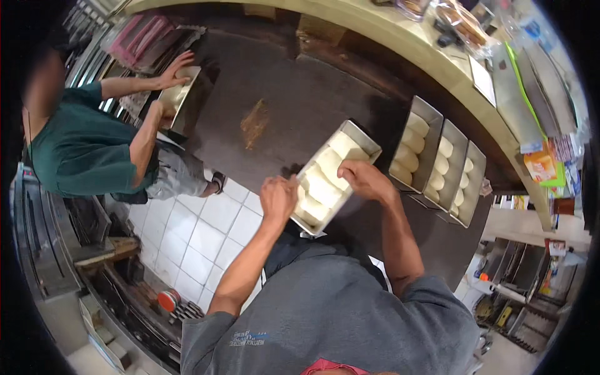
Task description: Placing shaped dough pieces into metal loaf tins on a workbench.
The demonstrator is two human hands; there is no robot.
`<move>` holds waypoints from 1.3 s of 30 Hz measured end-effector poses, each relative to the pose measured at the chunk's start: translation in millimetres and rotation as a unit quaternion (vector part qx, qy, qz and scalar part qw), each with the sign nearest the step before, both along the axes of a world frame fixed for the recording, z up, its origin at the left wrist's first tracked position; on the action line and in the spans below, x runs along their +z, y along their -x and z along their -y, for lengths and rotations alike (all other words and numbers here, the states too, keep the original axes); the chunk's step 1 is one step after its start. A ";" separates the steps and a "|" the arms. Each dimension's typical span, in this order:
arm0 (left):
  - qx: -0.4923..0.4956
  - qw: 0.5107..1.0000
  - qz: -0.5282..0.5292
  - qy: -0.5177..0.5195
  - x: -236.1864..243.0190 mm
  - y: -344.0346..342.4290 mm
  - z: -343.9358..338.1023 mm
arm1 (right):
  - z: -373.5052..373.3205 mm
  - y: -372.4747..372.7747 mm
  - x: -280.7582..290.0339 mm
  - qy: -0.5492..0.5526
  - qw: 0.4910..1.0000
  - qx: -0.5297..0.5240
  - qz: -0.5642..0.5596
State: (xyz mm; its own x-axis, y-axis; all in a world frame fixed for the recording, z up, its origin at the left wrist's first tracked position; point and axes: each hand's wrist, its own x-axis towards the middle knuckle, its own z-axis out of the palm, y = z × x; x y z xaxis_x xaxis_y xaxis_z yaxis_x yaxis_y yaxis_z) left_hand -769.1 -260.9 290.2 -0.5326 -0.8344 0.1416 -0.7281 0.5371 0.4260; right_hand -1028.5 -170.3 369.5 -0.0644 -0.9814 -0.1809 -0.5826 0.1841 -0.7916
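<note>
In front of me a metal loaf pan [377, 152] lies slantwise near the table's edge, filled with several smooth, pale dough pieces [329, 164]. My left hand [279, 197] is closed at the pan's left rim, its curled fingertips against the rim or the dough just inside. Across the right rim reaches my right hand [367, 180], also closed, with its bent fingers over the dough. What either hand pinches, if anything, is hidden by the fingers. To the right stand three more loaf pans, a wide one [430, 105], a middle one [453, 127] and an outer one [477, 153], each holding dough pieces.
At the dark table's [219, 119] far left a co-worker in a green shirt [81, 150] has both hands at another loaf pan [185, 119]. A brown smear [255, 124] marks the tabletop. A ledge [400, 28] with bags and papers curves behind it. White floor tiles [197, 240] lie left below.
</note>
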 end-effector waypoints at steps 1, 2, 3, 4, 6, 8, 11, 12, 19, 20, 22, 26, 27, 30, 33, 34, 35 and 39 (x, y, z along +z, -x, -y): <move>0.013 0.999 -0.031 -0.031 -5.4 -1.0 -12.8 | 9.0 -1.0 4.1 -0.012 1.000 -0.008 -0.011; 0.018 0.999 -0.031 -0.035 -2.8 0.5 -26.7 | 14.6 -0.3 0.5 -0.016 1.000 -0.002 -0.011; 0.022 0.997 -0.051 -0.051 6.0 2.8 -38.3 | 22.6 1.8 -5.6 -0.039 0.998 -0.029 -0.032; 0.025 0.995 -0.070 -0.065 12.5 4.5 -48.2 | 32.3 5.9 -14.6 -0.061 0.995 -0.056 -0.053; 0.021 0.990 -0.093 -0.104 21.3 13.9 -64.7 | 49.7 41.9 -93.8 -0.107 0.987 -0.012 -0.117; 0.033 0.975 -0.130 -0.178 25.7 15.1 -81.5 | 67.4 31.3 -131.3 -0.110 0.989 -0.009 -0.103; 0.037 0.961 -0.154 -0.229 28.1 9.5 -93.7 | 87.9 31.2 -185.1 -0.109 0.992 -0.017 -0.059; 0.027 0.957 -0.159 -0.241 28.8 8.5 -94.6 | 86.1 44.2 -201.5 -0.107 0.993 -0.024 -0.046; 0.013 0.932 -0.188 -0.308 15.3 17.2 -99.3 | 70.5 95.8 -236.4 -0.095 0.995 -0.014 -0.036; 0.012 0.931 -0.185 -0.313 15.6 14.9 -105.4 | 65.6 102.8 -225.0 -0.095 0.994 0.003 -0.059; 0.019 0.922 -0.201 -0.330 15.4 14.4 -108.0 | 89.2 104.1 -204.8 -0.086 0.989 0.044 -0.110; 0.029 0.907 -0.213 -0.363 8.0 11.7 -115.5 | 54.3 86.0 -187.2 -0.083 0.979 0.103 -0.156; 0.033 0.903 -0.216 -0.370 5.1 14.2 -109.8 | 51.7 86.2 -185.5 -0.080 0.976 0.121 -0.160; 0.044 0.895 -0.225 -0.383 1.6 19.6 -99.8 | 46.0 83.7 -180.8 -0.069 0.966 0.182 -0.170; 0.019 0.906 -0.246 -0.344 5.3 20.8 -99.4 | 39.5 76.8 -178.0 -0.060 0.951 0.248 -0.176; 0.010 0.909 -0.252 -0.332 5.8 20.7 -101.4 | 36.5 74.3 -177.3 -0.057 0.945 0.270 -0.177; 0.011 0.909 -0.253 -0.332 5.0 21.0 -102.1 | 34.6 72.3 -176.7 -0.054 0.939 0.289 -0.179; 0.048 0.890 -0.238 -0.387 0.6 20.4 -105.7 | 25.3 62.1 -176.6 -0.040 0.912 0.365 -0.180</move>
